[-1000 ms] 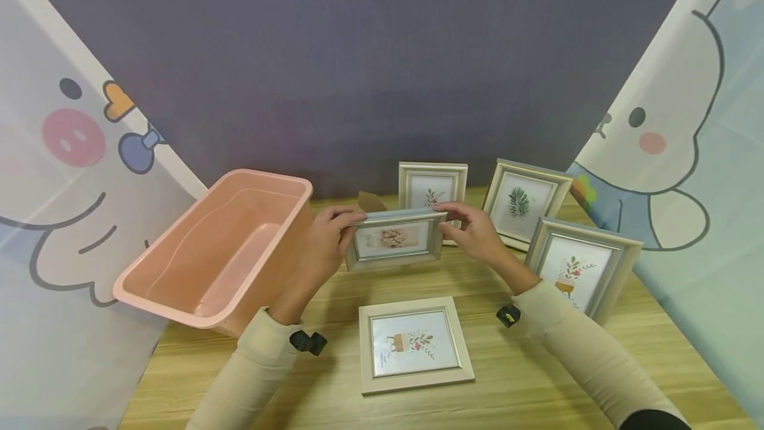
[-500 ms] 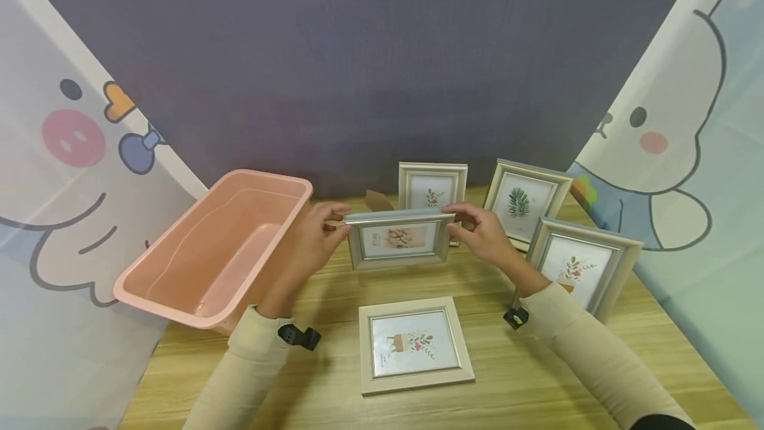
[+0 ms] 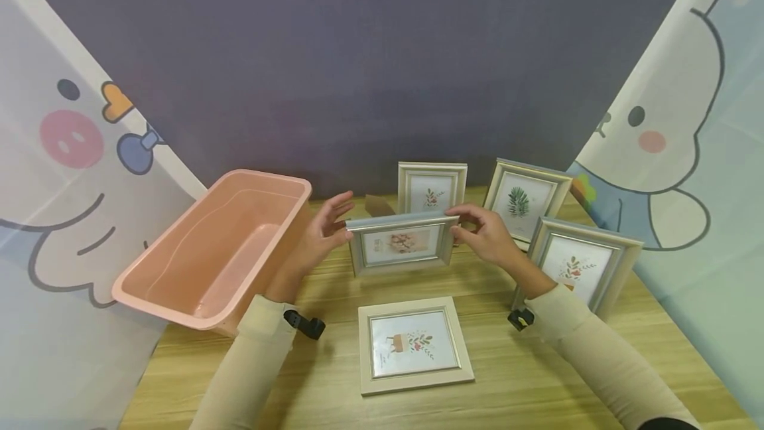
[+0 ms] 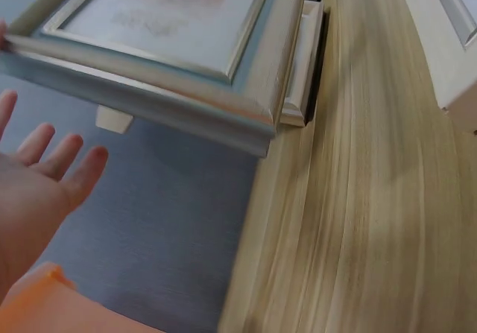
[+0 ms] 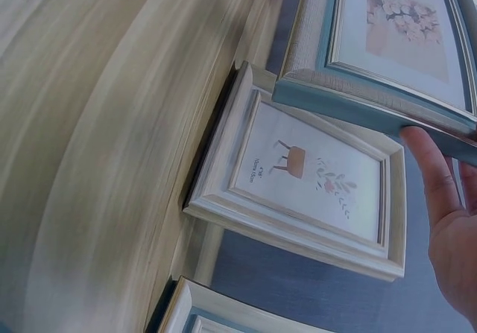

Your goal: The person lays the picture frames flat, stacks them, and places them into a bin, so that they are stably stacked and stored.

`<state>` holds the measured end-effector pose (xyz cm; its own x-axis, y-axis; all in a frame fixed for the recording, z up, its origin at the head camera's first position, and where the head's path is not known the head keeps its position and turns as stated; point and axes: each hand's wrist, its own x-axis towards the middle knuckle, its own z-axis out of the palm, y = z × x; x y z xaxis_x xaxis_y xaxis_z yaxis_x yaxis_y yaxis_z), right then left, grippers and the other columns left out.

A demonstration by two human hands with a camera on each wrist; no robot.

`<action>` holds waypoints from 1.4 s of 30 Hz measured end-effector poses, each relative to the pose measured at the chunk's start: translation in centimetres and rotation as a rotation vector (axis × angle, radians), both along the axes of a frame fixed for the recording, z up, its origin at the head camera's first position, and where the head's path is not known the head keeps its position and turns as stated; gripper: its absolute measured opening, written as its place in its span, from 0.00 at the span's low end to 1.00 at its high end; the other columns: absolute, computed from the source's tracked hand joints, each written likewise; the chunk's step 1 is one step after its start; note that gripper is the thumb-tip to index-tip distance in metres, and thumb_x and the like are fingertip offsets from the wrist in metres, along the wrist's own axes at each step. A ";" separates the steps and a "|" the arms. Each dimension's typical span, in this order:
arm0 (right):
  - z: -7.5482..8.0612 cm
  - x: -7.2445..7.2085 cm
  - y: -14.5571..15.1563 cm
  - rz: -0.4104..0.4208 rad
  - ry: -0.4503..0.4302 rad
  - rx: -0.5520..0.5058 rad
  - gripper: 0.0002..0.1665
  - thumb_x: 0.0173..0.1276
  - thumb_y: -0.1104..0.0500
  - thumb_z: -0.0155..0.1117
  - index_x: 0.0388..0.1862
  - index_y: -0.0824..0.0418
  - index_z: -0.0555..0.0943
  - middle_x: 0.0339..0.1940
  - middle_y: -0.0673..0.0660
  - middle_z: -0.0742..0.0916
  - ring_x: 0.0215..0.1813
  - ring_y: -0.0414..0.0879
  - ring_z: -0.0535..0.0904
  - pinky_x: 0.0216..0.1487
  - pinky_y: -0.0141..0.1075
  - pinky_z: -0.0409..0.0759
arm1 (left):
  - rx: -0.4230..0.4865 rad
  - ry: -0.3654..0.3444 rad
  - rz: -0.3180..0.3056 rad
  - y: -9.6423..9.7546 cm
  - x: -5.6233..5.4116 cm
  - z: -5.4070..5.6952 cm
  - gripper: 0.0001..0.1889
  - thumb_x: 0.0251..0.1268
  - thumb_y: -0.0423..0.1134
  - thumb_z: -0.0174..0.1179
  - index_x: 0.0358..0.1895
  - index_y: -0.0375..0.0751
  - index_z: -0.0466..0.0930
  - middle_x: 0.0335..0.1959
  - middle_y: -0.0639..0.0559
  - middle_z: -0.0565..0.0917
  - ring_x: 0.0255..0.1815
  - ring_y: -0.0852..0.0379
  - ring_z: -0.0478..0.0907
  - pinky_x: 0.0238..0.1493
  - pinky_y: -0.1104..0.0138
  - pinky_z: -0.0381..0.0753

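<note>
In the head view a silvery picture frame with a pink flower print (image 3: pixel 402 244) is upright in landscape position at mid-table. My right hand (image 3: pixel 486 237) pinches its upper right corner, thumb near the side edge. My left hand (image 3: pixel 319 236) is at the upper left corner with fingers spread; its thumb is close to the edge, and whether it touches is hard to tell. In the left wrist view the left fingers (image 4: pixel 68 162) are extended, clear of the frame. A cream picture frame (image 3: pixel 416 385) lies flat in front, showing a plant print.
Three more picture frames stand behind and right: a plant print one (image 3: pixel 432 168), a green leaf one (image 3: pixel 528 201) and a nearer one (image 3: pixel 575 271). A pink plastic tub (image 3: pixel 211 251) stands left. A brown flap (image 3: pixel 377 206) shows behind the flower frame. A dark backdrop (image 3: pixel 382 71) rises behind.
The flower frame has shifted slightly right and toward me. My left hand has loosened from its corner and spread its fingers; the right hand has moved slightly right with the frame.
</note>
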<state>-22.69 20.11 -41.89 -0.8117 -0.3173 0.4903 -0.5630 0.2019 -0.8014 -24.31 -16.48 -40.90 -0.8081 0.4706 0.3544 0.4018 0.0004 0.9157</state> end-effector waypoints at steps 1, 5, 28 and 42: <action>0.1 0.1 0.0 0.005 0.000 -0.003 0.17 0.66 0.78 0.63 0.54 0.76 0.79 0.39 0.74 0.86 0.27 0.51 0.86 0.31 0.40 0.88 | 0.011 -0.006 -0.028 -0.1 -0.1 -0.2 0.39 0.70 0.30 0.60 0.80 0.34 0.52 0.81 0.37 0.56 0.82 0.31 0.50 0.76 0.32 0.52; 0.1 0.2 -0.1 0.021 -0.001 -0.015 0.17 0.65 0.79 0.63 0.54 0.77 0.79 0.39 0.76 0.86 0.27 0.49 0.86 0.31 0.41 0.88 | 0.043 -0.038 -0.115 -0.3 -0.4 -0.6 0.46 0.70 0.47 0.65 0.81 0.36 0.47 0.83 0.35 0.50 0.83 0.31 0.44 0.76 0.29 0.42; 0.0 0.5 -0.4 0.004 -0.043 0.008 0.17 0.68 0.77 0.62 0.55 0.75 0.78 0.47 0.76 0.85 0.29 0.52 0.88 0.34 0.40 0.89 | 0.034 -0.072 -0.217 -0.7 -1.1 -1.7 0.52 0.68 0.54 0.66 0.82 0.34 0.42 0.81 0.28 0.50 0.81 0.28 0.47 0.77 0.35 0.45; -0.4 0.4 -0.2 -0.005 -0.063 -0.006 0.17 0.67 0.77 0.62 0.55 0.76 0.78 0.50 0.78 0.85 0.31 0.47 0.89 0.35 0.51 0.88 | -0.049 -0.072 -0.029 -0.5 -0.4 -1.0 0.42 0.71 0.43 0.64 0.81 0.42 0.51 0.74 0.32 0.62 0.74 0.36 0.62 0.62 0.68 0.74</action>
<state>-22.33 19.91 -42.27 -0.8428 -0.3100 0.4400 -0.5102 0.1996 -0.8366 -24.74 -16.94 -41.90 -0.8163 0.5097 0.2717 0.3353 0.0353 0.9414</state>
